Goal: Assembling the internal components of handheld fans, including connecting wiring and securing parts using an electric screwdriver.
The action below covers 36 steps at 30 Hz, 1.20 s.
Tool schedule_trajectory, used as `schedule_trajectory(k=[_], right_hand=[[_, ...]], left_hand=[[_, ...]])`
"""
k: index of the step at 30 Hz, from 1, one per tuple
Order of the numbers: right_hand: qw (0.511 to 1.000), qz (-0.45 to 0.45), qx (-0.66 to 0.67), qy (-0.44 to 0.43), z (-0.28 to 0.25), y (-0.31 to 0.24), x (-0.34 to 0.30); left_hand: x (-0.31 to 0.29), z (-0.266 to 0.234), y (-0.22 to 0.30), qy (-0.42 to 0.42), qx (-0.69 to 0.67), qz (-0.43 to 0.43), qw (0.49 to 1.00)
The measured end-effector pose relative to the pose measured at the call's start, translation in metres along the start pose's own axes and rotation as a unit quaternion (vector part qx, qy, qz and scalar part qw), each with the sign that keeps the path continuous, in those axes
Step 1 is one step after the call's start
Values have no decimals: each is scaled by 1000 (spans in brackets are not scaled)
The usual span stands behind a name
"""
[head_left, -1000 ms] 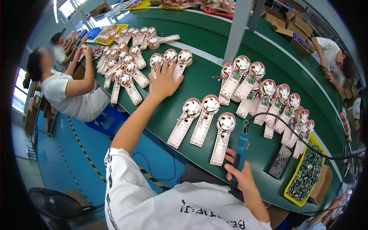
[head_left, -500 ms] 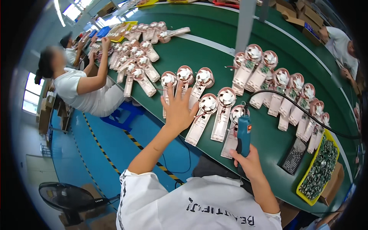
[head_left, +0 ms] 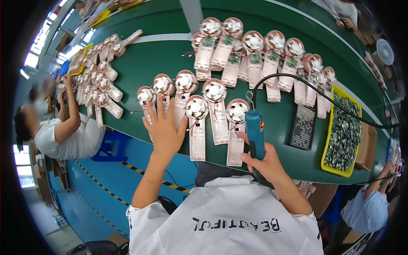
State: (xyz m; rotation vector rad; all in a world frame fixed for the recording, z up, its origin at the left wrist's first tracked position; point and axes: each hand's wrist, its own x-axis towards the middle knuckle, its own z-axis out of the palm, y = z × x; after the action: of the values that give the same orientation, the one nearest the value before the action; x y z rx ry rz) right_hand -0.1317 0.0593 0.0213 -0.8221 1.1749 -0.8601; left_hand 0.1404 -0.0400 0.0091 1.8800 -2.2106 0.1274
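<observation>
My left hand (head_left: 163,135) is spread open, palm down, over the pink handheld-fan half-shells at the left of the near group. Its fingers reach just below the white fan blades (head_left: 163,84) and partly cover the handles. In my right hand (head_left: 271,163) is a teal electric screwdriver (head_left: 255,129), held upright with a metal hanging loop at its top and a black cord. The driver stands beside the rightmost near fan shell (head_left: 236,146), in front of its edge; its tip is hidden low down. Another open fan shell (head_left: 197,142) with red wires lies between my hands.
Beyond lies a row of fan shells (head_left: 270,63) with green circuit boards. To the right are a dark tray (head_left: 302,126) of small parts and a yellow bin (head_left: 324,160) of boards. More fan shells (head_left: 102,85) lie far left, near a seated co-worker (head_left: 63,136).
The view has swung to the right, so the table and fan shells appear farther left. My left hand stays spread over the same shells, and my right hand still grips the screwdriver.
</observation>
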Motion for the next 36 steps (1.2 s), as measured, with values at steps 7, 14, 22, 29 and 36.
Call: schedule_trajectory(k=[7, 14, 22, 29, 36], right_hand=[[986, -6, 169, -5, -16, -12, -17], [994, -14, 102, -46, -13, -1, -11], [981, -12, -81, 176, -94, -56, -90], [737, -97, -467, 479, -268, -67, -122], [688, 1, -516, 511, -267, -64, -95]], left_hand=[[0, -33, 23, 31, -65, 62, 995], [-26, -41, 100, -72, -153, 220, 961], [-6, -25, 133, -20, -251, 287, 924], [-1, -13, 149, -64, -363, 306, 878], [0, -13, 163, -88, -390, 323, 858]])
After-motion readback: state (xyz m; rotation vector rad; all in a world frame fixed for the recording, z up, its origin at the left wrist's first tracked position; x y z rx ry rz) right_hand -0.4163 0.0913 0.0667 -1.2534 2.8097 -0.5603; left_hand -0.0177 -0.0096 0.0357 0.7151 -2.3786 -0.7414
